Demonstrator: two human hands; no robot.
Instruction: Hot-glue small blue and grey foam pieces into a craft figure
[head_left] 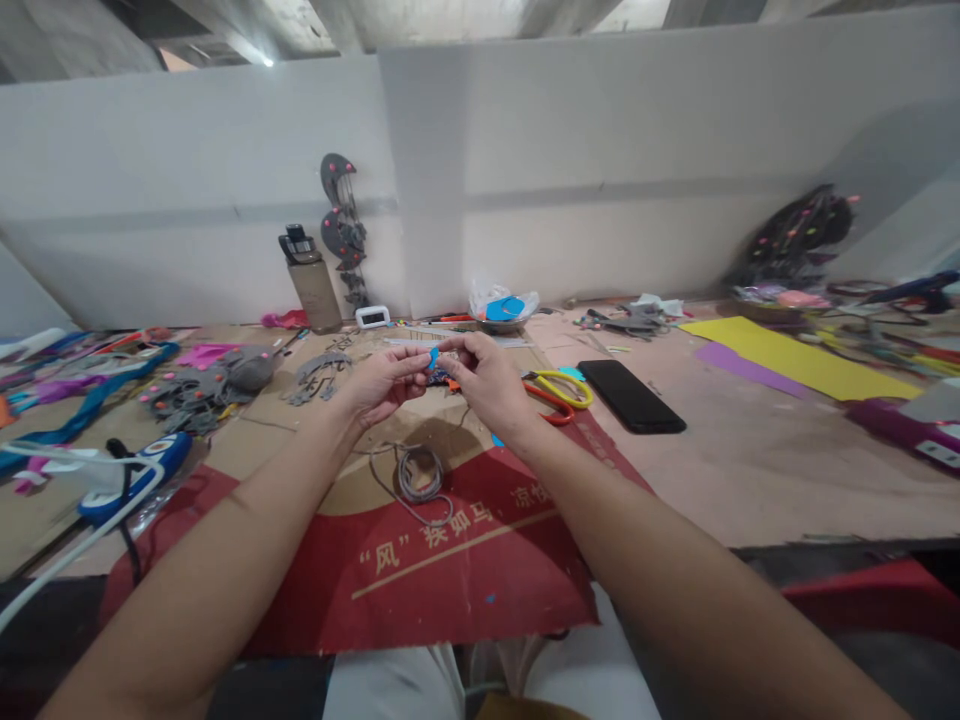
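Observation:
Between my two hands is a small bright blue piece [433, 357], thin and flat-looking; its material I cannot make out. My left hand [390, 382] pinches it from the left with thumb and fingertips. From the right, my right hand [484, 380] closes its thumb and index finger at the same piece. Just beyond my right wrist lie scissors [559, 392] with red and yellow handles, their blades hidden. Below the hands a coil of grey cord [420, 474] rests on the red and brown cardboard [450, 560].
A black phone [631, 396] lies right of the scissors. Yellow sheet [810, 360] and purple sheet [750, 368] are farther right. At the back stand a bottle [313, 285] and a bowl with blue pieces [504, 312]. Grey cut pieces [210, 385] and a power strip [135, 478] sit left.

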